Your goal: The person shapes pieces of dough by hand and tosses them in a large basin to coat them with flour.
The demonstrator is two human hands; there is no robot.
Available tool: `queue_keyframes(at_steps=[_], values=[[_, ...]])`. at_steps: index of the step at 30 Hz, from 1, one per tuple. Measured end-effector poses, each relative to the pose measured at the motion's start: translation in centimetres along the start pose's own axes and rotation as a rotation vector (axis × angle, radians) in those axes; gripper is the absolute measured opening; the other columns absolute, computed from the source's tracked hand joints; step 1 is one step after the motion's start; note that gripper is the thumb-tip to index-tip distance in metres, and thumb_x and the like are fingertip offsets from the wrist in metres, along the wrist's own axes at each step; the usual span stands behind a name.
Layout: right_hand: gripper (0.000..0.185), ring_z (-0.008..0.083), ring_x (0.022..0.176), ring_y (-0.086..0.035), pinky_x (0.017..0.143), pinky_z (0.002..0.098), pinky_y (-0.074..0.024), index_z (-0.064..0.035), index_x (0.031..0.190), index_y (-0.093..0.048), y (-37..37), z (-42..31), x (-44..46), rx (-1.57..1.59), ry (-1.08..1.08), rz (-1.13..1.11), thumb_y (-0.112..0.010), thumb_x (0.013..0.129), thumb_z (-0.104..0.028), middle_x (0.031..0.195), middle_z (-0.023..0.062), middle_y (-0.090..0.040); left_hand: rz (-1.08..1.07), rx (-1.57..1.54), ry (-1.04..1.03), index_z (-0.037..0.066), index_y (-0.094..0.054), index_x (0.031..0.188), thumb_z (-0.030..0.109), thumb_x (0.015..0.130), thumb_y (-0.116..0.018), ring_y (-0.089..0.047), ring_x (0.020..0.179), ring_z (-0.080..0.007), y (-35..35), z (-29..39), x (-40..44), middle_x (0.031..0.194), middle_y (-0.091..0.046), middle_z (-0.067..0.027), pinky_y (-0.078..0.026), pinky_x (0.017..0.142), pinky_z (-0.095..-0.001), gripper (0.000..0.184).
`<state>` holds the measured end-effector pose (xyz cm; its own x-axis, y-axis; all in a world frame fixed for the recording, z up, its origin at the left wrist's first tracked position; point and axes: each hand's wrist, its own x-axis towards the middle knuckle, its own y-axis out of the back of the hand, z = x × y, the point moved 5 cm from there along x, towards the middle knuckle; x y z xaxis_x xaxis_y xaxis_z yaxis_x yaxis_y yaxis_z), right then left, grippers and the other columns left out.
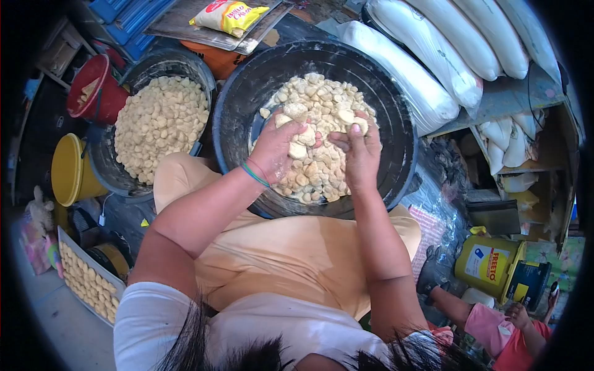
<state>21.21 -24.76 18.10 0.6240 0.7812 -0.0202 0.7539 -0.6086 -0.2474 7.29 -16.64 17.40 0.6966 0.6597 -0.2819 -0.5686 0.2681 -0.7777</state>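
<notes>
Observed at left: dark basin [105, 154] heaped with dough discs [162, 120]. Next: several floury discs [297, 111] gripped in fingers of left hand [276, 148]; similar discs [345, 116] pinched in fingers of right hand [362, 151]. Both above piled discs [315, 93] in large black tub [247, 80].

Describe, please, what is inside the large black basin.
In the basin, pale rounded pieces lie heaped; the left hand and right hand hold some. What lies beneath the heap cannot be seen.

Both forearms [213, 201] are reaching up from the lower frame. The left hand [275, 148] and right hand [362, 154] are curling, slightly apart, just above centre.
</notes>
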Motion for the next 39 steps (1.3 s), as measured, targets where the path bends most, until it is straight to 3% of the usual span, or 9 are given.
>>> queue_keyframes(at_steps=[9,15,19,24,27,28,31,35,39], values=[[0.027,0.0175,0.099,-0.056,0.077,0.0307,-0.0545,0.0005,0.114,-0.055,-2.6,-0.6,-1.8,-0.191,0.018,-0.399,-0.060,0.089,-0.009,0.114,0.0098,-0.055,-0.121,0.109,0.100,0.007,-0.048,0.118,0.003,0.083,-0.066,-0.059,0.096,-0.0142,0.2,-1.1,0.1,0.106,-0.056,-0.0049,-0.051,0.079,-0.0283,0.040],[0.031,0.0219,0.092,-0.060,0.073,0.0337,-0.0557,-0.0013,0.122,-0.047,-1.3,0.1,-1.1,0.186,-0.207,-0.199,-0.047,0.097,-0.020,0.106,0.0139,-0.057,-0.059,0.225,0.039,0.004,-0.050,0.117,0.000,0.078,-0.066,-0.059,0.092,-0.0143,0.9,-0.6,0.6,0.100,-0.058,-0.0050,-0.053,0.071,-0.0290,0.042],[0.027,0.0206,0.083,-0.061,0.067,0.0318,-0.0546,-0.0048,0.124,-0.043,-0.1,1.0,-0.4,0.140,-0.111,0.030,-0.042,0.099,-0.016,0.104,0.0155,-0.058,-0.008,0.170,0.086,0.004,-0.048,0.119,-0.002,0.078,-0.063,-0.059,0.090,-0.0156,0.3,-0.8,0.1,0.101,-0.058,-0.0056,-0.055,0.067,-0.0318,0.045],[0.024,0.0191,0.107,-0.053,0.089,0.0300,-0.0443,-0.0031,0.120,-0.050,2.7,2.7,1.4,0.226,0.060,0.242,-0.046,0.097,-0.011,0.117,0.0117,-0.055,-0.013,0.125,0.102,0.005,-0.046,0.121,-0.002,0.079,-0.061,-0.060,0.092,-0.0169,0.9,-1.1,0.6,0.104,-0.057,-0.0066,-0.055,0.066,-0.0323,0.046],[0.031,0.0236,0.124,-0.043,0.101,0.0321,-0.0362,-0.0033,0.124,-0.048,2.8,1.2,1.8,-0.141,0.057,0.088,-0.050,0.095,-0.013,0.135,0.0152,-0.044,-0.011,0.099,0.109,0.006,-0.045,0.120,-0.002,0.080,-0.060,-0.060,0.094,-0.0174,0.9,-0.8,0.6,0.105,-0.057,-0.0073,-0.055,0.069,-0.0328,0.044],[0.048,0.0277,0.133,-0.032,0.109,0.0356,-0.0255,-0.0027,0.137,-0.037,2.0,0.6,1.4,-0.257,0.048,-0.061,-0.051,0.095,-0.023,0.146,0.0197,-0.032,-0.008,0.111,0.114,0.007,-0.045,0.121,-0.001,0.081,-0.059,-0.060,0.096,-0.0176,0.9,-0.8,0.7,0.107,-0.056,-0.0075,-0.055,0.071,-0.0334,0.043],[0.062,0.0285,0.135,-0.029,0.110,0.0360,-0.0233,-0.0023,0.143,-0.026,-1.7,0.1,-1.0,-0.349,0.004,-0.305,-0.047,0.096,-0.035,0.146,0.0216,-0.030,-0.113,0.030,0.132,0.008,-0.043,0.122,0.004,0.086,-0.056,-0.058,0.100,-0.0175,0.4,-1.5,0.6,0.110,-0.055,-0.0076,-0.053,0.075,-0.0356,0.039],[0.067,0.0292,0.131,-0.035,0.107,0.0344,-0.0283,-0.0029,0.145,-0.021,-2.7,2.0,-2.4,-0.373,0.005,-0.356,-0.044,0.096,-0.043,0.140,0.0229,-0.036,-0.150,0.062,0.217,0.009,-0.040,0.125,0.012,0.091,-0.052,-0.055,0.105,-0.0172,0.9,-3.2,0.4,0.115,-0.052,-0.0073,-0.052,0.079,-0.0378,0.036],[0.059,0.0269,0.112,-0.053,0.097,0.0320,-0.0407,-0.0018,0.138,-0.032,-2.0,0.8,-1.7,-0.416,-0.023,-0.375,-0.049,0.096,-0.039,0.122,0.0195,-0.053,-0.306,0.178,0.466,0.009,-0.045,0.123,0.024,0.091,-0.048,-0.064,0.084,-0.0200,0.4,-2.8,0.2,0.099,-0.060,-0.0081,-0.054,0.066,-0.0315,0.036]])
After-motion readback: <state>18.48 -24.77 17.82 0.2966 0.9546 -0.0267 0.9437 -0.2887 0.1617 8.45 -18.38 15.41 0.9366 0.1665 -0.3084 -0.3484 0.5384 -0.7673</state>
